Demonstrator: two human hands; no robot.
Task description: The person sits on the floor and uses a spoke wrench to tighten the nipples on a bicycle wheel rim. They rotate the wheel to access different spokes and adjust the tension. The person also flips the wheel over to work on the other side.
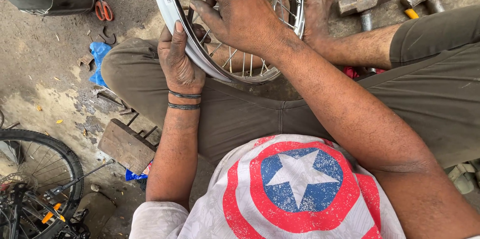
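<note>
Two hands are set on a chrome spoked wheel rim [172,16] that is propped across the lap and steadied by a bare foot [316,6] at its far edge; the left hand [177,61] is clamped on the near rim, thumb over the outer face; the right hand [240,11] is reached in over the spokes [235,59], its fingers curled about something near the rim, though what is pinched cannot be told. The rim therefore lies inside the left grip and under the right palm. A slip is judged likely if the foot lifts, since the polished rim would roll off the thigh; fingers could be caught between spokes. Two hammers [367,1] lie well apart on the ground.
</note>
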